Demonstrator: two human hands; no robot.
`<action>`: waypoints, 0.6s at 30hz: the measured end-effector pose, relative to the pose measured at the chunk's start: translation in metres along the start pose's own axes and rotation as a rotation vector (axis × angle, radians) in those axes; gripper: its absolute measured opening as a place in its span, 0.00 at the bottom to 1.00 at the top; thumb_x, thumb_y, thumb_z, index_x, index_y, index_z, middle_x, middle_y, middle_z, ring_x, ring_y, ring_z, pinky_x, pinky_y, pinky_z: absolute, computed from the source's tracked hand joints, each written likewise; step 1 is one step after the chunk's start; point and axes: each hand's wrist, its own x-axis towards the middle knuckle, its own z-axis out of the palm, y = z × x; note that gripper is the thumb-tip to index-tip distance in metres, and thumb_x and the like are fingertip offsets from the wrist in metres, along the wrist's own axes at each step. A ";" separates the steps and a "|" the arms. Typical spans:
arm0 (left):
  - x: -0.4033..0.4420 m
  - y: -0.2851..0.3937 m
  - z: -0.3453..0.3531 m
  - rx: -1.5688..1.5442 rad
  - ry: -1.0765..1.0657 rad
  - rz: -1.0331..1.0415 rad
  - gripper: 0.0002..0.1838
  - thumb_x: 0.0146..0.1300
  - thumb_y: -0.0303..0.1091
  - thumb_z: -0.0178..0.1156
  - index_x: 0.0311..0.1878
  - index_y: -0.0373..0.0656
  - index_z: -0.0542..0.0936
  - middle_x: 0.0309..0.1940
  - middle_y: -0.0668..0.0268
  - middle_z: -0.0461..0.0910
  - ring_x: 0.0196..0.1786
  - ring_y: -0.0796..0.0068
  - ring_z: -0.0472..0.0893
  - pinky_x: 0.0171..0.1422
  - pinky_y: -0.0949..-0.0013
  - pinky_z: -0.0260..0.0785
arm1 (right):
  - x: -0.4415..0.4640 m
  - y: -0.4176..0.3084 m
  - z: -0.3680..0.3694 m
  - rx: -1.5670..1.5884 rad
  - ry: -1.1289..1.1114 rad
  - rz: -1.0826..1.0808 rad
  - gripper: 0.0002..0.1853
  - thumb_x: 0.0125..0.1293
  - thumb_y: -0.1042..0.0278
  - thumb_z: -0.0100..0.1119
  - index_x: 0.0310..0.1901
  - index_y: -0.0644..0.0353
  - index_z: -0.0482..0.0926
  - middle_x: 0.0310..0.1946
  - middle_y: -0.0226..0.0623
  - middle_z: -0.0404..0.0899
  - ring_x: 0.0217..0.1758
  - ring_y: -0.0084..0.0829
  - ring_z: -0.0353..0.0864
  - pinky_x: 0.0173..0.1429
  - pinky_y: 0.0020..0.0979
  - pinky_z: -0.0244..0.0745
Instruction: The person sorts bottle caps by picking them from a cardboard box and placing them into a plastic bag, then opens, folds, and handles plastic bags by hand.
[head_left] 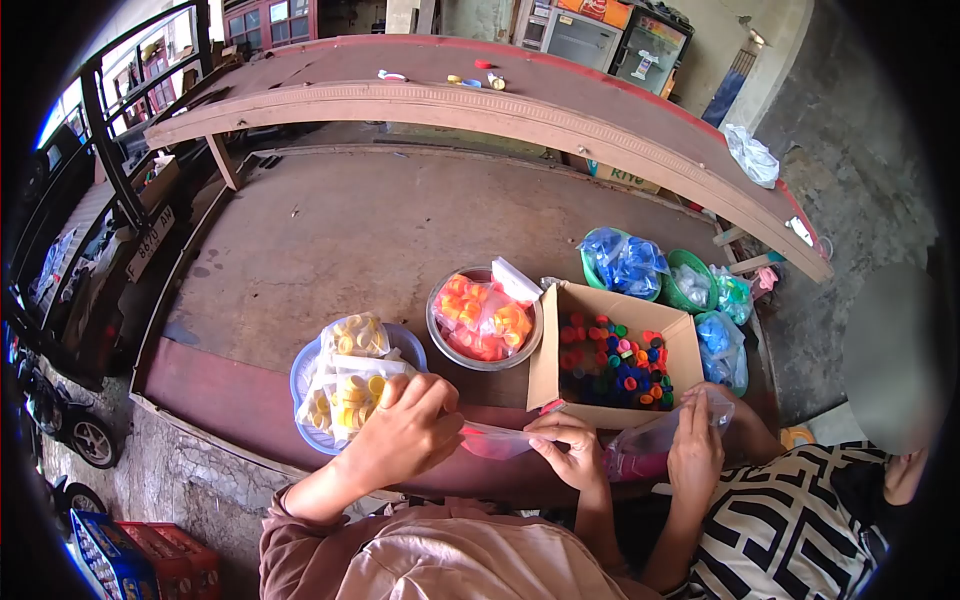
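My left hand [415, 425] is closed in a fist in front of the blue-purple basin [305, 385]. My right hand [572, 452] pinches a clear plastic bag [495, 442], which stretches across to my left fist. Reddish colour shows through the bag; I cannot tell whether that is contents. Bags of yellow caps [350, 395] fill the blue-purple basin. Behind my hands, a metal bowl [436, 325] holds bags of orange and red caps [485, 315]. A cardboard box [610, 410] of loose, mixed-colour caps [625, 360] stands beyond my right hand.
At my right, a person in a patterned garment [780, 520] holds another clear bag [650, 440] with their hands [695, 445]. Green baskets [655, 290] with bagged blue caps [625, 262] stand behind the box. A raised wooden shelf [450, 105] crosses the table's [350, 220] far side.
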 end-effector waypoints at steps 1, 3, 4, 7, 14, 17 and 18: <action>0.000 0.000 0.000 -0.010 0.013 -0.044 0.08 0.51 0.37 0.61 0.32 0.46 0.77 0.42 0.69 0.71 0.50 0.71 0.69 0.50 0.64 0.59 | 0.000 -0.002 -0.001 -0.007 0.010 0.003 0.04 0.57 0.75 0.60 0.32 0.65 0.82 0.30 0.38 0.80 0.34 0.30 0.79 0.40 0.27 0.73; 0.003 -0.004 -0.002 -0.102 0.018 -0.003 0.07 0.52 0.37 0.61 0.32 0.45 0.77 0.41 0.68 0.73 0.49 0.71 0.70 0.48 0.65 0.60 | 0.002 -0.005 -0.002 -0.023 0.026 0.002 0.04 0.58 0.75 0.59 0.32 0.66 0.82 0.30 0.38 0.80 0.34 0.30 0.79 0.40 0.27 0.72; 0.003 -0.006 -0.003 -0.149 0.021 0.017 0.07 0.52 0.36 0.62 0.32 0.45 0.77 0.40 0.68 0.74 0.48 0.71 0.71 0.48 0.66 0.60 | 0.004 -0.006 -0.002 -0.032 0.031 -0.002 0.04 0.58 0.75 0.59 0.32 0.66 0.82 0.30 0.38 0.80 0.34 0.30 0.78 0.40 0.27 0.72; 0.002 -0.012 0.005 -0.305 0.048 0.057 0.07 0.52 0.33 0.62 0.33 0.44 0.77 0.36 0.67 0.77 0.43 0.70 0.75 0.47 0.68 0.62 | 0.010 -0.005 -0.006 -0.043 0.053 -0.061 0.05 0.58 0.77 0.59 0.34 0.65 0.82 0.29 0.38 0.80 0.32 0.29 0.79 0.37 0.26 0.72; 0.000 -0.013 0.011 -0.710 0.248 -0.128 0.14 0.50 0.23 0.64 0.41 0.39 0.75 0.32 0.64 0.80 0.36 0.67 0.80 0.43 0.67 0.70 | 0.016 -0.006 -0.005 0.073 0.157 -0.154 0.06 0.58 0.76 0.58 0.36 0.62 0.83 0.25 0.36 0.79 0.30 0.27 0.78 0.36 0.26 0.72; -0.005 -0.011 0.025 -0.893 0.406 -0.208 0.17 0.51 0.21 0.65 0.44 0.37 0.73 0.32 0.62 0.80 0.35 0.70 0.81 0.44 0.69 0.71 | 0.016 -0.013 -0.004 0.055 0.194 -0.150 0.06 0.58 0.76 0.58 0.36 0.62 0.83 0.27 0.37 0.79 0.30 0.26 0.78 0.35 0.24 0.72; -0.008 -0.008 0.031 -0.944 0.465 -0.247 0.17 0.51 0.21 0.65 0.45 0.36 0.73 0.32 0.61 0.80 0.35 0.72 0.81 0.45 0.69 0.71 | 0.016 -0.016 -0.003 0.036 0.205 -0.159 0.06 0.58 0.76 0.58 0.37 0.62 0.83 0.28 0.37 0.79 0.30 0.26 0.78 0.35 0.24 0.71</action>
